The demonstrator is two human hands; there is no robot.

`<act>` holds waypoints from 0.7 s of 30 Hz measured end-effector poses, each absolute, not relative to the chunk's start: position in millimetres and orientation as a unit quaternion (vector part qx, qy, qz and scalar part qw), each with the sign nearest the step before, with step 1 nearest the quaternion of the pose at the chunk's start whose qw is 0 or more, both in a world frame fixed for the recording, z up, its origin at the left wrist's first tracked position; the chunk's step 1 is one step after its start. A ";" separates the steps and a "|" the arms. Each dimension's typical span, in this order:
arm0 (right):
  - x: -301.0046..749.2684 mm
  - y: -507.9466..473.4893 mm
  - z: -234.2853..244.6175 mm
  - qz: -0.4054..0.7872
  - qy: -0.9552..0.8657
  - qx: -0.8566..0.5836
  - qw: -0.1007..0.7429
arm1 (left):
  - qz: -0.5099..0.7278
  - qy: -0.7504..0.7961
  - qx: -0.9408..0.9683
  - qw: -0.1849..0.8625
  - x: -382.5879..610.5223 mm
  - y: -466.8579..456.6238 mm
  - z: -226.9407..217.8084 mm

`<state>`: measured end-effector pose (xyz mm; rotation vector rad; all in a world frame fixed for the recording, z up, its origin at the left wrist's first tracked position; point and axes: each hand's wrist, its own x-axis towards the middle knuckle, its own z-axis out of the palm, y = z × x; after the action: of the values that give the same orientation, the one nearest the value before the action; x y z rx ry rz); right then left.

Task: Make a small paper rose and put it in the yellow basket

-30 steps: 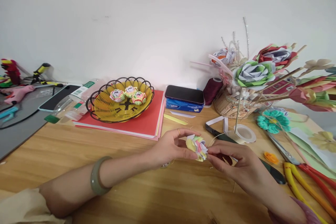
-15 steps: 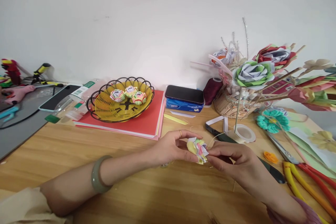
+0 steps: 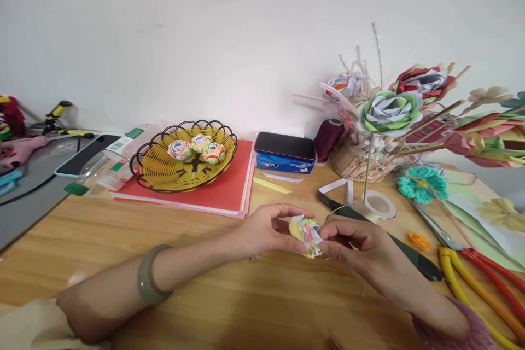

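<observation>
A small folded paper flower (image 3: 305, 231) in yellow, white, pink and green is held just above the wooden table (image 3: 123, 240). My left hand (image 3: 266, 229), with a ring on one finger and a green bangle (image 3: 146, 274) at the wrist, pinches the flower's left side. My right hand (image 3: 355, 238) is closed on its right side with fingers curled; a thin pale thread (image 3: 337, 210) rises from between the fingers.
A yellow wire basket (image 3: 164, 167) with three paper flowers stands on red paper sheets (image 3: 223, 188). A phone (image 3: 285, 146) lies on a tissue pack. At right are a basket vase of paper roses (image 3: 389, 112), a tape roll (image 3: 379, 205), scissors (image 3: 471, 262) and a dark tool (image 3: 414, 257).
Both hands and the flower have shifted slightly left and down in view. My right hand's fingers have curled tighter against the flower.
</observation>
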<state>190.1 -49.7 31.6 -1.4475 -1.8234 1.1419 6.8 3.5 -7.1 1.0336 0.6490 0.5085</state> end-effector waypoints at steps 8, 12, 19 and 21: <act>192.1 -47.2 31.7 0.370 -0.737 -0.512 0.239 | 0.251 0.318 0.476 0.781 6.3 3.8 -2.6; 190.3 -49.6 30.2 0.340 -0.725 -0.534 0.271 | 0.250 0.321 0.479 0.778 7.5 2.8 -3.2; 189.1 -49.6 24.3 0.371 -0.691 -0.551 0.286 | 0.245 0.316 0.495 0.771 8.1 1.2 -3.8; 190.8 -48.4 22.0 0.382 -0.689 -0.544 0.287 | 0.244 0.315 0.495 0.772 7.9 1.5 -3.8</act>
<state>190.8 -48.4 22.0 -1.4542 -1.8416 1.0193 7.9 1.5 -3.8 1.0729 0.6821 0.5285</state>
